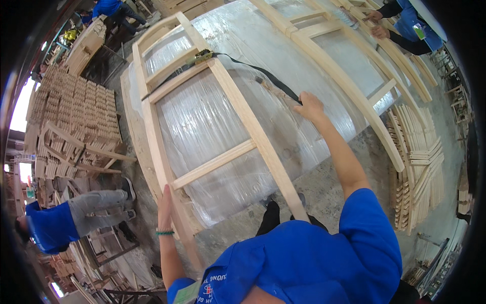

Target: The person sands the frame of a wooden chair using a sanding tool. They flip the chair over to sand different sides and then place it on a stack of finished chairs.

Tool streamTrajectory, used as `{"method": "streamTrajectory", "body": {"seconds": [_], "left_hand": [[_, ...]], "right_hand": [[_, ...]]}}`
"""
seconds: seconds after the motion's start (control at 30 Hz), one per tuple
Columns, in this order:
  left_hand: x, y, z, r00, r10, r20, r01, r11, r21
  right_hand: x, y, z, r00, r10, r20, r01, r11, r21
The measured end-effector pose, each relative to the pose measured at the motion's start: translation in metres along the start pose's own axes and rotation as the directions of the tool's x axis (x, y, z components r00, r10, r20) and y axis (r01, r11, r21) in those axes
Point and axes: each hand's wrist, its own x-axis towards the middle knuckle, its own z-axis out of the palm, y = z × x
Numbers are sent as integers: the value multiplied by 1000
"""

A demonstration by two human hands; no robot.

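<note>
I see my left hand (165, 202) laid flat, fingers extended and not curled, against the outer rail of the pale unfinished wooden frame with crossbars (223, 101); it seems to steady that near side so the frame stays put on the desk wrapped in clear plastic sheeting (212, 126); a green beaded bracelet (164, 232) sits on the wrist just behind it. My right hand (309, 105) reaches well forward and closes on the end of the flat black webbing strap (253, 68); the strap runs away from this hand, over the frame's middle rail, to a yellowish ratchet buckle (203, 55) at the far rail; I judge the strap binds the frame's joints tight, and the pull explains the outstretched arm. The frame lies between my two hands, flat on the plastic, its long rails curving away from me.

Beyond my right hand lies a second curved wooden frame (349, 76) on the same desk; at its far end another person's hands (377, 25) rest on it. To the right of my right arm, a stack of curved wooden slats (417, 162) sits on the floor, close enough to hamper a step that way. Left of my left hand, a person in a blue shirt and grey trousers (76, 218) bends low near stacked small wooden parts (76, 111); that side is crowded too.
</note>
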Motion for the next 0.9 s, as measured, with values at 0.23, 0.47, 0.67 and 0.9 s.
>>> {"method": "streamTrajectory", "body": {"seconds": [0.23, 0.47, 0.67, 0.9], "left_hand": [[11, 64, 159, 833, 550, 58, -533, 768, 356], [5, 51, 225, 921, 383, 69, -304, 597, 742], [-8, 35, 248, 921, 389, 29, -267, 575, 773], [-15, 34, 232, 954, 281, -101, -97, 613, 784]], "right_hand": [[-31, 45, -7, 976, -199, -88, 203, 978, 38], [-49, 43, 18, 921, -334, -199, 327, 942, -70], [-26, 62, 6, 974, -214, -76, 211, 977, -40], [-73, 62, -32, 773, -265, 576, -505, 291, 812]]}}
